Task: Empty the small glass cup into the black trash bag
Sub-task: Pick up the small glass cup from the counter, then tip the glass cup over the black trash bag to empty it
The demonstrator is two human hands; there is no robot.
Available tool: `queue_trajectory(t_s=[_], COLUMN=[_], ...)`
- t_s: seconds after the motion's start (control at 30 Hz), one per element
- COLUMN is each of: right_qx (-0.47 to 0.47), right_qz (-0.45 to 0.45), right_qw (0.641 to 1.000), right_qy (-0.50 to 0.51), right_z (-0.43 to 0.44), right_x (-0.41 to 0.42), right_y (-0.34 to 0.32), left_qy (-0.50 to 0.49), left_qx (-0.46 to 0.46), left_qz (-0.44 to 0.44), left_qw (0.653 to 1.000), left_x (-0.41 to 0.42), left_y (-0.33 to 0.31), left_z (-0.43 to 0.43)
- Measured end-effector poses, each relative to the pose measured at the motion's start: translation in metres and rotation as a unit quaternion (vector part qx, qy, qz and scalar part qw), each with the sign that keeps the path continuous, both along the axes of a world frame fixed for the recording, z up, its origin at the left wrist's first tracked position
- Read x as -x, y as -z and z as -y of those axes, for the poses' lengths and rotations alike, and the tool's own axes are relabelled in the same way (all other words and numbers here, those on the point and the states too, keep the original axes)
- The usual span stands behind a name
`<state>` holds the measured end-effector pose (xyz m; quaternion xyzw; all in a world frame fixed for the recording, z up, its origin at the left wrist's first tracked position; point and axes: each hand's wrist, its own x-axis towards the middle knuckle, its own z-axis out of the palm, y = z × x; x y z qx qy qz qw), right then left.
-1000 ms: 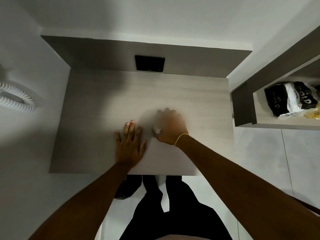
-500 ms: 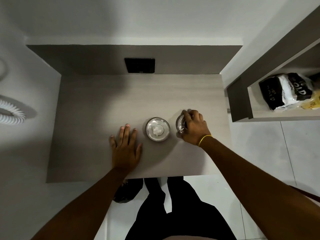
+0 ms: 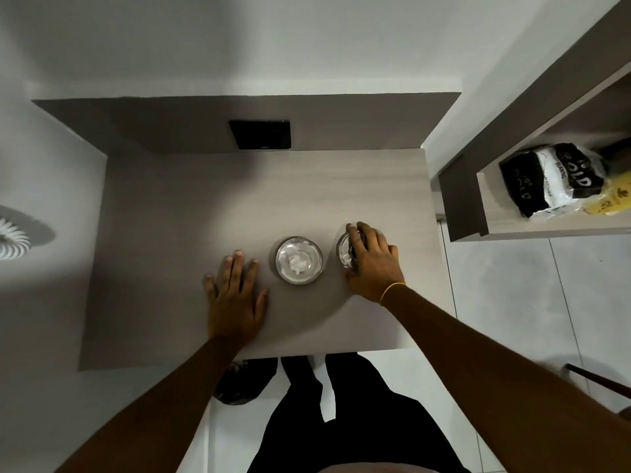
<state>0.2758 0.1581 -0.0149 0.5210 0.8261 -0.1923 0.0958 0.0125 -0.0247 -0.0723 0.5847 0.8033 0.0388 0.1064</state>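
A small glass cup (image 3: 344, 250) stands on the wooden table (image 3: 170, 268), right of centre. My right hand (image 3: 374, 262) covers it from above and the right, fingers closed over its rim. Its contents are hidden by the hand. To its left stands a wider glass (image 3: 299, 260) holding a crumpled white wad. Left of that glass, my left hand (image 3: 235, 297) lies flat on the table with fingers spread and nothing in it. A dark crumpled bag (image 3: 244, 382) lies on the floor under the table's front edge, mostly hidden.
A black wall plate (image 3: 260, 134) sits on the panel behind the table. To the right, a shelf (image 3: 532, 230) holds a black-and-white packet (image 3: 549, 179) and a yellow packet (image 3: 611, 196). A white coiled cord (image 3: 12, 238) hangs at the left wall. My legs stand at the table's front.
My right hand has moved from over the middle of the table to the right, uncovering the wider glass, and now grips the small cup. The left hand has stayed flat.
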Motion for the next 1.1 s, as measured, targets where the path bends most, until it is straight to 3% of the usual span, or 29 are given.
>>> queue_trajectory(t_s=[0.13,0.23,0.37,0.53,0.67,0.97,1.1], right_qx=[-0.05,-0.086,-0.086,-0.006,0.089,0.152,0.154], right_qz=[-0.048,-0.079,-0.054,-0.026,-0.088,-0.18,-0.221], right_qw=[0.997,0.993,0.99,0.99,0.988,0.969,0.957], right_qy=[0.019,-0.014,-0.095,-0.139,-0.092,-0.077,-0.108], right_z=[0.003,-0.001,-0.014,-0.03,-0.037,-0.009,0.026], right_x=[0.008,0.024,0.05,0.074,0.083,0.102,0.121], right_y=[-0.002,-0.002,0.003,0.002,-0.001,-0.021,-0.037], left_qy=[-0.007,-0.008,-0.026,-0.058,-0.076,-0.102,-0.182], left_qx=[0.001,0.013,0.037,0.062,0.059,0.068,0.022], left_qz=[0.007,0.009,0.021,0.025,0.032,0.07,0.087], left_qw=[1.0,1.0,0.999,0.996,0.995,0.99,0.979], left_x=[-0.002,-0.004,-0.011,-0.019,-0.027,-0.029,-0.038], left_y=[-0.003,-0.005,-0.007,-0.01,-0.012,-0.026,-0.019], left_z=[0.0,0.0,-0.001,-0.004,-0.004,0.012,0.062])
